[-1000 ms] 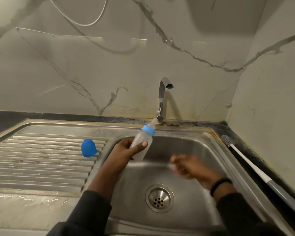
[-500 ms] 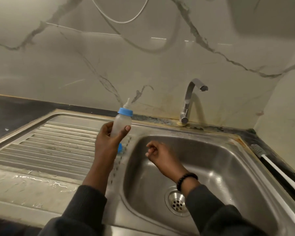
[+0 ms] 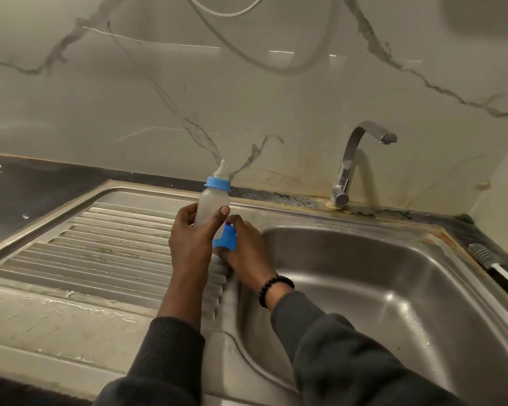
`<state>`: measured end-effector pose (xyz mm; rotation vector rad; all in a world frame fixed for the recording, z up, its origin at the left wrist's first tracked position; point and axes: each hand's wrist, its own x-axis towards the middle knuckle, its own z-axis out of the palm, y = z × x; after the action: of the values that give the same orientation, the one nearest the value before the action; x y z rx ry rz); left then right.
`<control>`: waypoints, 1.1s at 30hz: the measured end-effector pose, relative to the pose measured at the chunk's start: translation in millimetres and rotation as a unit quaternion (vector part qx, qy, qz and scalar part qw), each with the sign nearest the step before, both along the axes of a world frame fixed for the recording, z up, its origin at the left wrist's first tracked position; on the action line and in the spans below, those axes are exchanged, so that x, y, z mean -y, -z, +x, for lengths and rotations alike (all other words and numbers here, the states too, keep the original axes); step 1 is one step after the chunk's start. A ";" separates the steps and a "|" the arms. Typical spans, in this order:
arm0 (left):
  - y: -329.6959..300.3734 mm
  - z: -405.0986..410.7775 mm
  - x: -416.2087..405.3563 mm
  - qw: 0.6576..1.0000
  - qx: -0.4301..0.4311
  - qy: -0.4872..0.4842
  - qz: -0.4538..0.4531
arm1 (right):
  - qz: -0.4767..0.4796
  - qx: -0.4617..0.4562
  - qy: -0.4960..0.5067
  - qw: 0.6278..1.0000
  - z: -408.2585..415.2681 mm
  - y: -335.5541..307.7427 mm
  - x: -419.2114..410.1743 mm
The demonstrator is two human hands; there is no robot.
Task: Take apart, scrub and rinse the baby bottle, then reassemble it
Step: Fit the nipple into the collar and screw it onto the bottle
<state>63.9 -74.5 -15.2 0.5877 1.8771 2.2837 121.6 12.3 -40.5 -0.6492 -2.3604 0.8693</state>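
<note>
The baby bottle [image 3: 211,205] is frosted white with a blue collar and a pale teat on top. It stands upright over the ribbed drainboard [image 3: 100,244], beside the basin's left rim. My left hand [image 3: 192,238] grips its lower body, thumb across the front. The blue cap [image 3: 225,237] sits just right of the bottle's base, and my right hand [image 3: 245,256] holds it with curled fingers. The bottle's base is hidden behind my hands.
The steel sink basin [image 3: 393,288] lies to the right, with a chrome tap [image 3: 352,165] at the back; no water runs. A bottle brush [image 3: 490,260] with a white handle lies on the dark counter at the far right. Marble wall behind.
My left hand carried the bottle left from over the basin to the drainboard. My right hand crossed from the basin and took hold of the blue cap that lay on the drainboard.
</note>
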 end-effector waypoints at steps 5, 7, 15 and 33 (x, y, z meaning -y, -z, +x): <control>-5.0 6.4 -1.8 0.999 -0.007 0.031 -0.004 | -0.020 -0.017 0.014 1.000 44.1 -25.0 -16.9; -8.6 13.1 -3.5 0.998 -0.012 0.057 -0.011 | -0.018 0.002 -0.002 1.000 76.8 -40.2 -31.5; -9.3 82.2 -28.9 0.981 -0.046 0.161 -0.093 | -0.196 0.006 -0.043 0.980 218.6 -81.1 -79.7; 10.6 101.5 -69.0 0.963 0.008 0.253 -0.091 | -0.346 -0.243 0.118 0.899 263.4 -17.6 -142.8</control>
<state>165.4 -5.5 -25.8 0.8957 1.6599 1.7661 384.9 155.1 -23.0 -0.8415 -1.4655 1.5601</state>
